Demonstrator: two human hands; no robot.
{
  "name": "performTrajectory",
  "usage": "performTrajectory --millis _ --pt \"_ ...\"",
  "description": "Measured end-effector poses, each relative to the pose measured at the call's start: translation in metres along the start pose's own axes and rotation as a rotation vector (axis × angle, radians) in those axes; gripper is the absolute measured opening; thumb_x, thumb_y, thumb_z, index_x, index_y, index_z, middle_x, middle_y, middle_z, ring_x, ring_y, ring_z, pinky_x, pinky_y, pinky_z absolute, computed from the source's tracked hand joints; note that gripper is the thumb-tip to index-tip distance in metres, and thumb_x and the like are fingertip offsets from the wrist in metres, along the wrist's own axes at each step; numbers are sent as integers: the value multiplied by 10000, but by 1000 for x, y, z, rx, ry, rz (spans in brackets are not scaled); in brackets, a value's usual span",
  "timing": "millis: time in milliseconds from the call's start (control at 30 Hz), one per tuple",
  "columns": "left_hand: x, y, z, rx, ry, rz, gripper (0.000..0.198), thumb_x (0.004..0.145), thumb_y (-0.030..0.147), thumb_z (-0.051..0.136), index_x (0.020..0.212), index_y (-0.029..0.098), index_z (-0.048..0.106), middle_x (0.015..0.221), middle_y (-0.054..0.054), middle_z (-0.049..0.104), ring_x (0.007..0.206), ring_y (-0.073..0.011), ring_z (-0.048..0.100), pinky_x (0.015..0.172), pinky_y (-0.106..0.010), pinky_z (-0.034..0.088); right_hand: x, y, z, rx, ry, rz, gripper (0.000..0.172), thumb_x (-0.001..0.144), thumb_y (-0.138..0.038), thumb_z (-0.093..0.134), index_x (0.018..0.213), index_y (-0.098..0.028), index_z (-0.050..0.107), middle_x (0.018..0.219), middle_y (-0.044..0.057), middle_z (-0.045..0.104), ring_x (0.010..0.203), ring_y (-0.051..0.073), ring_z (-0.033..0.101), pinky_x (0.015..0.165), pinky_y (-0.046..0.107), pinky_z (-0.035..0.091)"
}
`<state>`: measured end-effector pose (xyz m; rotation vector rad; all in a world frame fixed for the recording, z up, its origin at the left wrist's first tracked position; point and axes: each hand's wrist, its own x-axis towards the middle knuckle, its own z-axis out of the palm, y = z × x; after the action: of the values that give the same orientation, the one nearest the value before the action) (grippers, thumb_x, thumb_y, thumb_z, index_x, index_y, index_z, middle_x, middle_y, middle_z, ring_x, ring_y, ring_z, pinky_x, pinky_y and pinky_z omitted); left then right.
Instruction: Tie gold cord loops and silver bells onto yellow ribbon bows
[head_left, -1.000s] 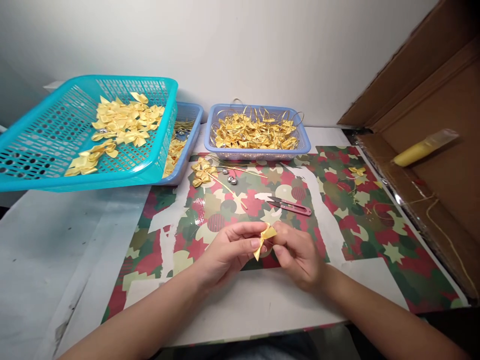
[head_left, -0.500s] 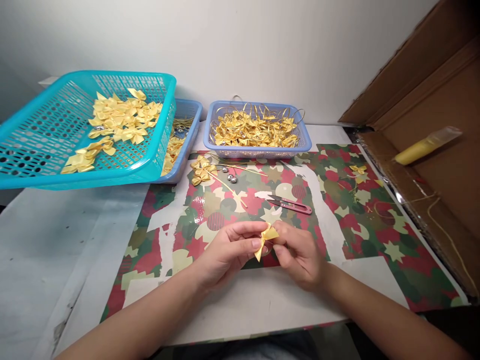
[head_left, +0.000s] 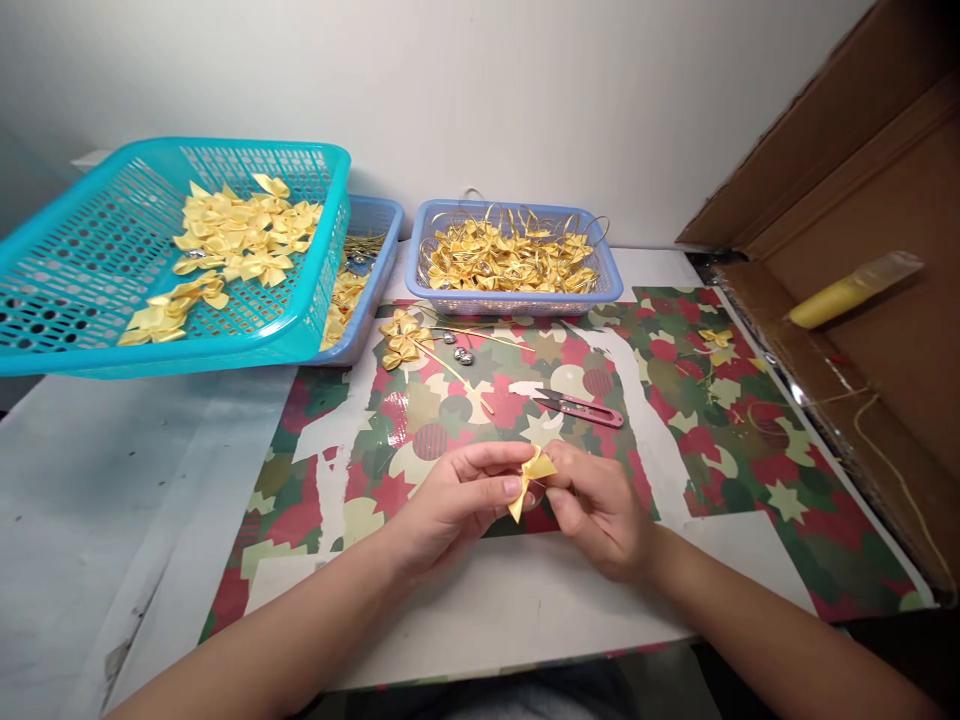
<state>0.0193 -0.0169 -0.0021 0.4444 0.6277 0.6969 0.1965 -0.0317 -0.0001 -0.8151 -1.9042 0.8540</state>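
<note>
Left hand [head_left: 461, 500], yellow bow [head_left: 530, 474] in its pinch, right hand [head_left: 600, 510] beside

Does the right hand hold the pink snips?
No, the snips lie on the patterned sheet, apart from the right hand, which is at the yellow bow.

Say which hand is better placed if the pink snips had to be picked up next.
Probably the right hand: the pink snips lie just beyond it, rounded end toward its side. The left hand is farther off and pinches the yellow bow.
</note>
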Motion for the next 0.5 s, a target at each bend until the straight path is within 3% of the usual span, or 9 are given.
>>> performTrajectory --millis 233,500 --pt "0 1 -1 41 40 -22 278 625 207 843 893 182 772 808 -28 735 756 -152 664 793 -290 498 1 1 0 5 -27 -2 211 876 -74 375 794 -194 528 687 1 507 635 124 446 601 250 409" --pt "0 4 0 16 47 -37 252 629 171 835 872 167 768 738 -11 711 673 -100 624 728 -234 487 0 2 -3 7 -84 -27 197 922 -105 375 852 -194 535 725 13 540 671 138 478 627 262 430"
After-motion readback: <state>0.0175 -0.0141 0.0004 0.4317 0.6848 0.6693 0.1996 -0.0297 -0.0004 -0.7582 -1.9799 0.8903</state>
